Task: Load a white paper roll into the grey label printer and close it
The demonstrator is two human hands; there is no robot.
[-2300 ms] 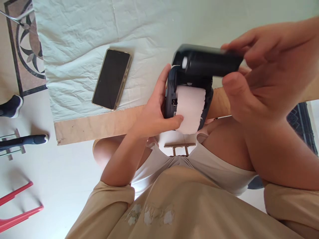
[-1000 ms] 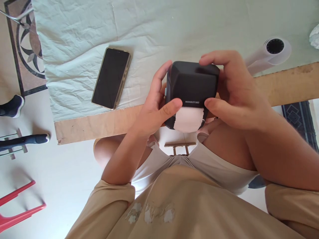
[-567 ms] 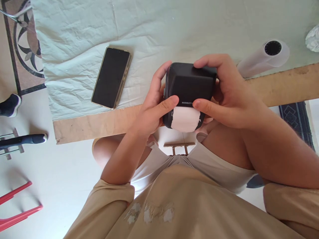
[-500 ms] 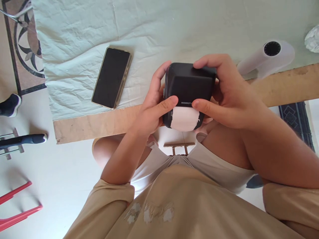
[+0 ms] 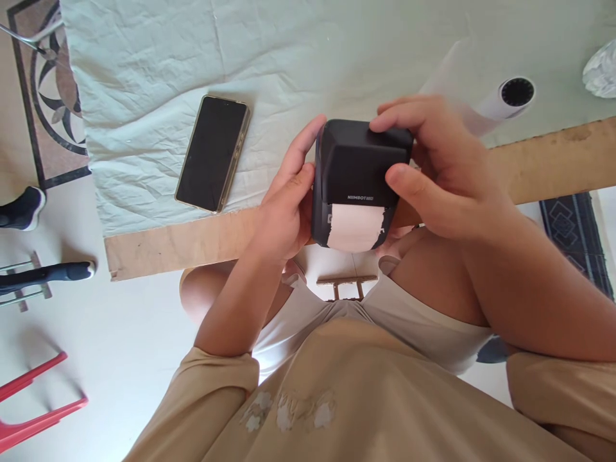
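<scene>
The small black printer [image 5: 359, 170] sits between both hands at the near edge of the desk [image 5: 192, 240]. The left hand [image 5: 283, 205] and right hand [image 5: 433, 173] squeeze its sides, paper strip [image 5: 355, 226] pointing toward the person.

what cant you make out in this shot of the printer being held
Head view only:
- label printer: its underside and both sides are covered by the left hand and right hand.
- paper roll: blurred, partly behind the right hand.
- white object: cut off by the right edge.
</scene>
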